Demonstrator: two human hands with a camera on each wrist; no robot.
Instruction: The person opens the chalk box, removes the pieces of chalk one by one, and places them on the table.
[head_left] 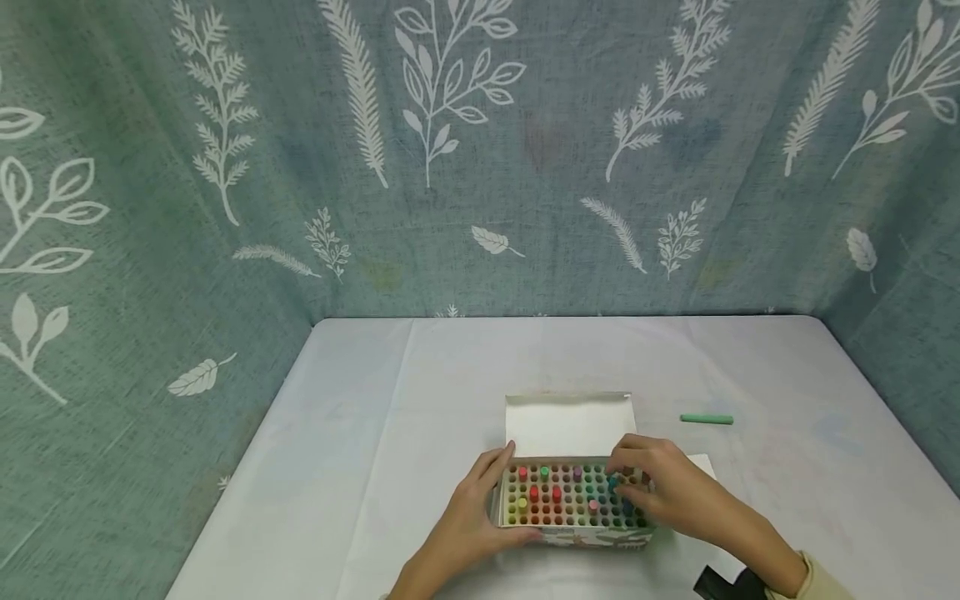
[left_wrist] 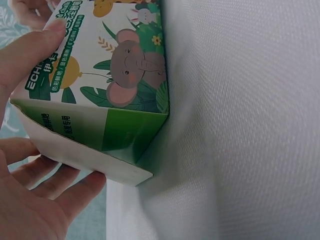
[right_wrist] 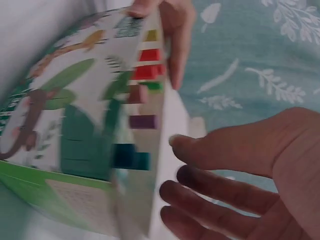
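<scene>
A printed chalk box (head_left: 596, 538) stands on the table with its white lid (head_left: 567, 425) folded back. Inside is a holed tray where several colored chalk sticks poke up, among them a red chalk (head_left: 557, 494) and a purple chalk (right_wrist: 143, 121). My left hand (head_left: 472, 510) grips the box's left end, thumb along the printed front and fingers (left_wrist: 82, 187) behind the side flap. Over the tray's right part hovers my right hand (head_left: 667, 483), its fingers loosely bent. The right wrist view shows nothing between them, and the blue chalk (right_wrist: 125, 156) stands apart from the fingertips.
A green chalk stick (head_left: 707, 419) lies on the white tablecloth (head_left: 420, 383), behind and right of the box. A black strap piece (head_left: 727, 583) sits by the right sleeve (head_left: 813, 579). Leaf-patterned green curtains (head_left: 540, 167) surround the table.
</scene>
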